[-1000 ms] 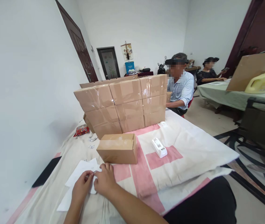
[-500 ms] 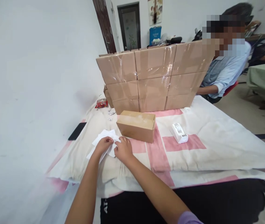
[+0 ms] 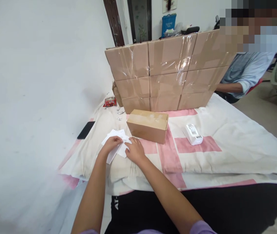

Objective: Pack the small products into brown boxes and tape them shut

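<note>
Several white paper sheets (image 3: 119,132) lie overlapping on the cloth-covered surface, partly hidden by my hands. My left hand (image 3: 111,145) is closed in a pinch over them, its fingertips at a small pale thing too tiny to name. Beside it my right hand (image 3: 135,151) rests palm down at the sheets' right edge, fingers stretched out and thumb apart, close to the left fingertips. Just beyond the right hand stands a closed brown cardboard box (image 3: 148,128) with clear tape along its top. To the right sits a white tape dispenser (image 3: 194,135).
A wall of taped cardboard boxes (image 3: 167,71) rises at the back. A dark phone-like slab (image 3: 86,130) lies by the left wall, a red packet (image 3: 110,102) farther back. At the right sits another person in a light blue shirt (image 3: 253,70).
The camera view has tilted down and turned slightly left, so everything sits a little higher and farther right. Both hands stay together over the paper, with little visible movement.
</note>
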Demonstrator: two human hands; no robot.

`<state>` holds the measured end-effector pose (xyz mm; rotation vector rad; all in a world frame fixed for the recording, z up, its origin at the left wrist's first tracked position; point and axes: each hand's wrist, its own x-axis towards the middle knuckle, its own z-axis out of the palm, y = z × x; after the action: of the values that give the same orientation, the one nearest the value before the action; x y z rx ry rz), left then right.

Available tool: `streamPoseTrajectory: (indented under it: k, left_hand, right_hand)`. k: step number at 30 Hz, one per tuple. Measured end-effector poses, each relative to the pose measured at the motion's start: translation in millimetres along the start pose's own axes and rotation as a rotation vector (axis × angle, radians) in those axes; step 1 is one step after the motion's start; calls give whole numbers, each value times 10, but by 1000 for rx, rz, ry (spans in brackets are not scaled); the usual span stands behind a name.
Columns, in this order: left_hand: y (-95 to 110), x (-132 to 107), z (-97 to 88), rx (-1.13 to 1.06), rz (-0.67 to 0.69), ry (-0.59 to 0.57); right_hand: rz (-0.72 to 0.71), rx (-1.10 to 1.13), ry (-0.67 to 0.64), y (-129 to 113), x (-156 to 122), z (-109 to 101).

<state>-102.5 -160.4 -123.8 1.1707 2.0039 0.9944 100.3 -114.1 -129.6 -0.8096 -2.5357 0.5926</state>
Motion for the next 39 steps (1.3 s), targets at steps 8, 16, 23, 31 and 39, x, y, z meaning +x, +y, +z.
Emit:
streamPoseTrajectory:
  k: [8, 16, 23, 31, 39]
  left_hand:
    - [34, 0, -12, 223, -48, -34]
    - [73, 63, -26, 295, -57, -126]
    - [119, 223, -109, 276, -57, -273]
    - [149, 340, -219, 200, -92, -418]
    - [125, 314, -252, 157, -55, -395]
  right_hand:
    - [-1, -18, -3, -35, -18, -10]
    - [2, -32, -20, -34, -11, -15]
    - [-15, -47, -41, -30, -5, -35]
    - [-23, -48, -61, -24, -20, -39]
    - [-24, -56, -60, -37, -68, -6]
